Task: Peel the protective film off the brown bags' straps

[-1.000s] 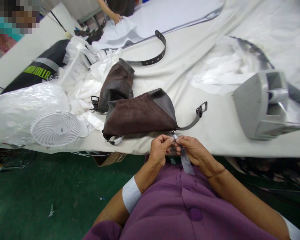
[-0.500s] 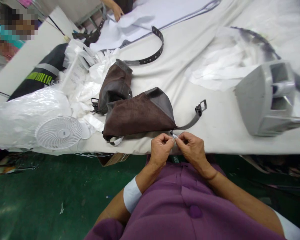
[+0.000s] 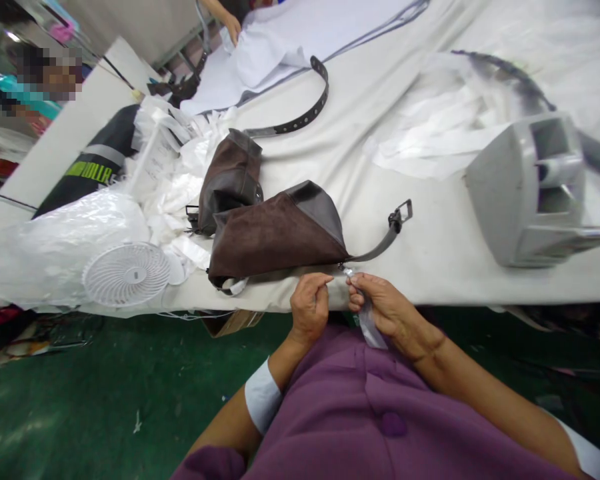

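One brown bag [image 3: 280, 237] lies on desk [image 3: 430, 270], long axis left-right, ahead and mostly left of right hand [image 3: 383, 307]. Right grip clamped on clear strip [image 3: 372, 328] by bag's right end, nearer that end than left hand [image 3: 309, 307]. Left grip curled, apart from strip; can't tell if closed.

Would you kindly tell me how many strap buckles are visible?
2: one buckle on the right-hand strap, another buckle left of the rear brown bag. Others may be hidden.

The head camera looks forward and down at the table [image 3: 430, 267].
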Demonstrator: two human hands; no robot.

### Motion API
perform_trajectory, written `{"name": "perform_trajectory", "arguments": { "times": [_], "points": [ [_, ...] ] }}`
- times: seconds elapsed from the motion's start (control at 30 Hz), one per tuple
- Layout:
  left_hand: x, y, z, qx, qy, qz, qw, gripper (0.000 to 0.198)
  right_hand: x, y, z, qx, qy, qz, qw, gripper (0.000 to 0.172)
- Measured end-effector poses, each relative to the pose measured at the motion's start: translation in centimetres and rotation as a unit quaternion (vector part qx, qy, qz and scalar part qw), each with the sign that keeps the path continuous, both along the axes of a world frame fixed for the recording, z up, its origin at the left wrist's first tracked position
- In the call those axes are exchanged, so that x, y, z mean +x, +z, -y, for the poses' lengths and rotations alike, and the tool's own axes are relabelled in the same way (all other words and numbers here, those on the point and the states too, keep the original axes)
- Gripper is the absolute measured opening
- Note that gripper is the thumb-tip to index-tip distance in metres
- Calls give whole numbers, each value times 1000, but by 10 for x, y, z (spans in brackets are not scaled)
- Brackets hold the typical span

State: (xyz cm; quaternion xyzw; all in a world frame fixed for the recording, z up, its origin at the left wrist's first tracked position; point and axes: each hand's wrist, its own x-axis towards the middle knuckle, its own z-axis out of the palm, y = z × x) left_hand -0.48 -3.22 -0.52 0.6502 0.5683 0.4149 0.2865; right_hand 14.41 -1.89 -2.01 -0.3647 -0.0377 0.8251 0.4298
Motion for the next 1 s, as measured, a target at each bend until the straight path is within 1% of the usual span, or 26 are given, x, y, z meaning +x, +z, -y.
{"name": "perform_trajectory", "arguments": {
  "times": [0.07, 0.13, 0.2, 0.27, 0.33, 0.43, 0.53, 0.63, 0.9, 1.0],
  "points": [
    [1, -13, 5, 48, -50, -55, 996, 28, 0, -2, -1, -30, 11, -68, 997, 14],
    [3, -23, 8, 95, -83, -107, 986, 33, 0, -4, -2, -47, 23, -111, 992, 13],
    [5, -28, 7, 140, -96, -155, 973, 35, 0, -5, -3, -53, 31, -127, 990, 13],
    [6, -29, 3, 174, -101, -197, 960, 34, 0, -5, -3, -49, 24, -120, 991, 13],
    [4, -28, -2, 190, -107, -232, 948, 31, 0, -4, -1, -27, 9, -88, 996, 15],
    [0, -24, -10, 207, -126, -262, 934, 27, 0, 0, 1, 28, -10, 7, 1000, 21],
    [-4, -21, -17, 234, -144, -273, 922, 25, 1, 7, 2, 55, -25, 108, 992, 27],
    [-4, -18, -23, 255, -154, -269, 916, 23, 2, 11, 1, 69, -31, 169, 983, 27],
    [3, -16, -29, 238, -142, -239, 931, 21, 6, 7, 1, 120, -22, 244, 962, 27],
    [4, -18, -32, 227, -133, -224, 939, 22, 6, 6, 1, 123, -17, 254, 959, 26]
  ]
}}
